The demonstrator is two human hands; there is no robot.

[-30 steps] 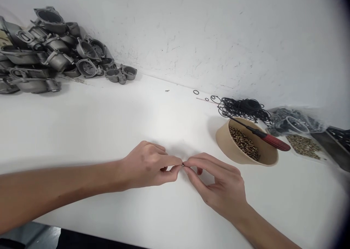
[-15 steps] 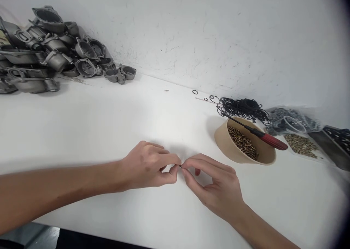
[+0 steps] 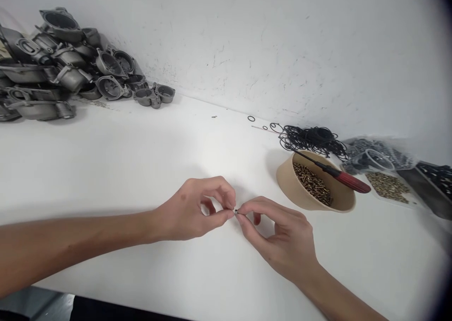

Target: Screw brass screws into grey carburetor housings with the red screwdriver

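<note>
My left hand [image 3: 192, 210] and my right hand [image 3: 282, 238] meet fingertip to fingertip just above the white table [image 3: 141, 161]. Both pinch one tiny dark part [image 3: 236, 212] between thumb and forefinger; it is too small to name. The other fingers of my left hand are curled and raised. To the right stands a tan bowl [image 3: 300, 194] of small brass screws [image 3: 312, 184], with a red-handled screwdriver [image 3: 339, 174] lying across its rim.
A heap of grey cast-metal housings [image 3: 67, 71] fills the far left corner by the wall. A tangle of black O-rings [image 3: 312, 140] lies behind the bowl, with loose rings [image 3: 251, 118] nearby. Plastic bags of small parts [image 3: 384, 170] lie at the far right.
My left hand's fingers have lifted and arched a little higher over the pinch. The fingertips of both hands stay together at the same spot on the tiny part.
</note>
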